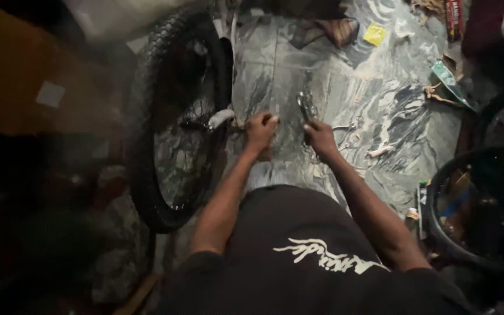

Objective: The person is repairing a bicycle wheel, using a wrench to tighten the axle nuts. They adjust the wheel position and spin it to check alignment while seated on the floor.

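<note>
A dark, nearly black short-sleeved shirt is worn, with a pale brush-stroke marking printed across the chest. The sleeves are ended above the elbows, so both forearms are left bare. No gloves, rings or watch are seen on the left hand (261, 129) or the right hand (321, 139). Light grey cloth is glimpsed below the shirt.

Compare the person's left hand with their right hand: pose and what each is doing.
The left hand is curled at the bicycle wheel's hub area; the right hand grips a metal tool, apart from the wheel. The left is nearer the tyre; the right is over bare marble floor. Both reach forward.
</note>
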